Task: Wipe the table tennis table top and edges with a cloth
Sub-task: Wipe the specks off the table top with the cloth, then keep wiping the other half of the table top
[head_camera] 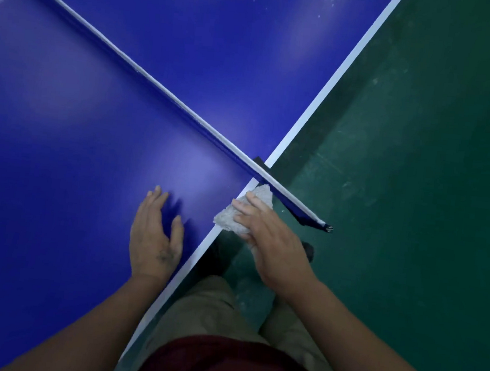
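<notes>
Right at the side edge of the one blue table tennis table (62, 138), just beside where its single net (146, 75) crosses, there's one greyish-white cloth (227, 219) bunched over the white border line (338, 71). The right hand (274, 245) has its fingers curled over the cloth, gripping it against the edge. The left hand (155, 236) lies flat on the blue top nearby, fingers straight and a bit spread, holding nothing.
</notes>
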